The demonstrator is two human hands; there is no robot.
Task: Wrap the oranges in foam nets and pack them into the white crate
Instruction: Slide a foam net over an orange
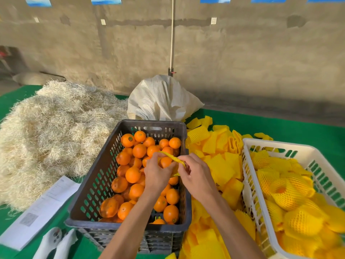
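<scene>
While over the dark crate (97,176) of oranges (133,174), left hand (157,174) and right hand (196,175) both pinching one yellow foam net (170,156), pulled tight between them. White crate (246,184) to the right, holding wrapped oranges (287,195).

Hands (173,172) on foam net (170,157)

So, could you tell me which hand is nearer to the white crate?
Right. The right hand is over the dark crate's right edge, beside the loose foam nets bordering the white crate; the left hand is further left, above the oranges.
</scene>
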